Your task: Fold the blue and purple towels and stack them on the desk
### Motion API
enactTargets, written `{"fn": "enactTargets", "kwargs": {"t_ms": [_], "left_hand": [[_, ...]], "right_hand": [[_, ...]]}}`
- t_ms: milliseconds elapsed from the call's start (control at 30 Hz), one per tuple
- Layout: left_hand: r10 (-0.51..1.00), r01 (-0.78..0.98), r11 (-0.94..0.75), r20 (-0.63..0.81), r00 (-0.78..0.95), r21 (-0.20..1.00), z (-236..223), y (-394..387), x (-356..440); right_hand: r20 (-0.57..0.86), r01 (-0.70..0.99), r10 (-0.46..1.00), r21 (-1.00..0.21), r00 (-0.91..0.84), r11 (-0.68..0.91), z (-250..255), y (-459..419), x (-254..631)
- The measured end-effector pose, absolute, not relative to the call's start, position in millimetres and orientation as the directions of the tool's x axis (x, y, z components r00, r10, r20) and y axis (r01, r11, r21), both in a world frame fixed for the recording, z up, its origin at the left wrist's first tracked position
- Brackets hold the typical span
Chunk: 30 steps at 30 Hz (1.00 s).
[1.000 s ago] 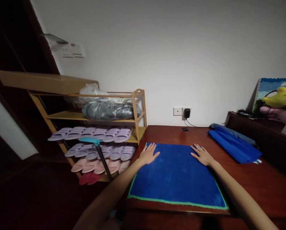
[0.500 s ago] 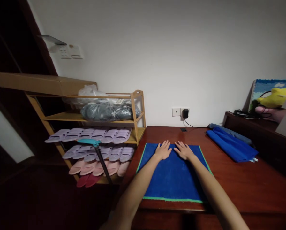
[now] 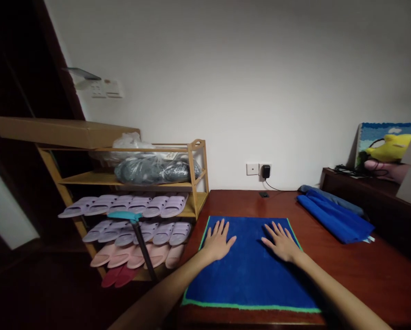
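A blue cloth with a green edge lies spread out on the dark red wooden table. On its left part rests my left hand, palm down, fingers spread. My right hand is likewise flat and spread on the right part, close to the green side edge. Neither hand holds anything. Between the two hands a stretch of flat cloth shows. Parts of the cloth's right side are hidden under my right hand and forearm.
Folded blue fabric lies at the table's back right. A black plug adapter sits in the wall socket. To the left stands a wooden shoe rack with several slippers and a cardboard box; a turquoise-topped pole leans before it.
My hands have moved apart, left hand leftward and right hand rightward across the cloth, and their fingers are spread wider. The view has tilted slightly upward.
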State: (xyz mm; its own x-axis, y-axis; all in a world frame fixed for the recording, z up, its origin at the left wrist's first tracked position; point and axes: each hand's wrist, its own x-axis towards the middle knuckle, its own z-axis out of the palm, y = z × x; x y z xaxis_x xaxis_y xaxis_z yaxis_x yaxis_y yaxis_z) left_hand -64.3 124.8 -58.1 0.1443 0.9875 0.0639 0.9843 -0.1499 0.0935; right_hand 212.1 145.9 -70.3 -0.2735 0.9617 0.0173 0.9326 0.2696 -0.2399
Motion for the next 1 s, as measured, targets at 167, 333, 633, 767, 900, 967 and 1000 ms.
{"fn": "enactTargets", "kwargs": {"t_ms": [167, 333, 633, 767, 900, 967, 1000], "left_hand": [[0.983, 0.982, -0.174, 0.079, 0.168, 0.078, -63.5, 103.7, -81.5], [0.960, 0.975, -0.217, 0.191, 0.205, 0.046, -49.8, 82.2, -72.4], [0.947, 0.941, -0.319, 0.085, 0.311, 0.113, -58.1, 29.6, -67.2], [0.954, 0.948, -0.298, 0.071, 0.292, 0.112, -54.4, 48.8, -68.7], [0.963, 0.959, -0.267, 0.067, 0.261, 0.096, -47.4, 65.8, -71.1], [0.966, 0.967, -0.244, 0.102, 0.236, 0.072, -45.5, 64.0, -75.1], [0.964, 0.968, -0.245, 0.126, 0.236, 0.062, -45.4, 60.4, -78.1]], "right_hand": [[0.009, 0.960, 0.981, -0.203, -0.196, 0.194, -82.3, 130.6, 225.6], [0.049, 0.957, 0.980, -0.211, -0.194, 0.200, -78.0, 123.7, 224.4], [0.087, 0.961, 0.978, -0.187, -0.190, 0.204, -89.6, 69.9, 226.5], [0.057, 0.959, 0.977, -0.185, -0.206, 0.214, -85.2, 91.1, 220.4], [0.044, 0.956, 0.975, -0.193, -0.218, 0.223, -73.4, 114.3, 212.6], [0.049, 0.947, 0.971, -0.215, -0.233, 0.238, -69.3, 113.8, 211.4], [0.052, 0.939, 0.968, -0.232, -0.247, 0.252, -68.8, 109.7, 211.9]]}}
